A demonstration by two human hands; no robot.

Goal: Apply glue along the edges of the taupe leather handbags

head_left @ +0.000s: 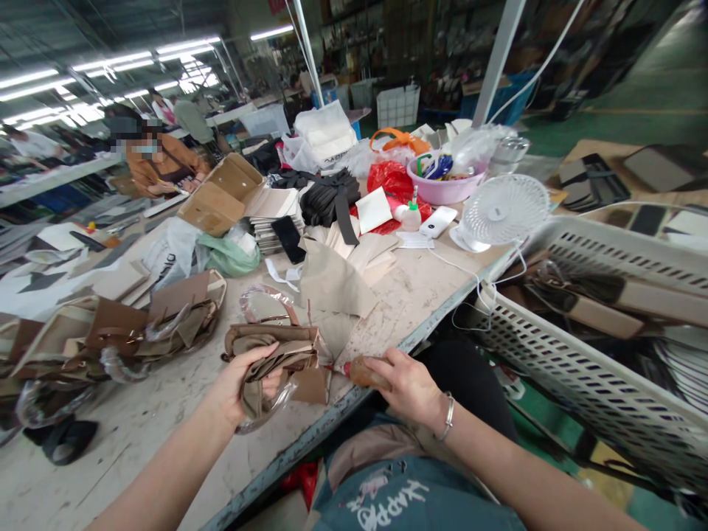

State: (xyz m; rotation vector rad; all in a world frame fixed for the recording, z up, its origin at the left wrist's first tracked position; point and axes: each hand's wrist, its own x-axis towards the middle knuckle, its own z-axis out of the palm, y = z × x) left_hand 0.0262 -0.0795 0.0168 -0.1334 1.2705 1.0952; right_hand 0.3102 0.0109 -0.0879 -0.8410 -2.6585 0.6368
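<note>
So the left hand (243, 383) is wrapped around a bundle of brown bag parts (276, 361): folded tan and brown fabric pieces with a clear plastic handle loop sticking out. Fingers are curled over the top of it, thumb underneath, so it's a proper grip and not just resting. The bundle sits on the worktable (166, 428) right at the near edge, and its right end reaches almost to the other hand.

The right hand (406, 383) is closed around a wooden-handled tool (362, 372). Only the rounded brown handle end pokes out toward the bundle, with a bit of red just past it; can't tell what the working end looks like. This hand hangs just off the table edge, with a silver bracelet (448, 417) on the wrist.

Just beyond both hands there's a loose heap of beige fabric pieces (337, 280). Off to the left of the left hand is a pile of finished-looking brown bags (127, 332). Farther out past the right hand, a small white fan (501, 210) and a pink bowl (442, 188) of odds and ends. To the right of the right hand, a white slotted crate (580, 369).
</note>
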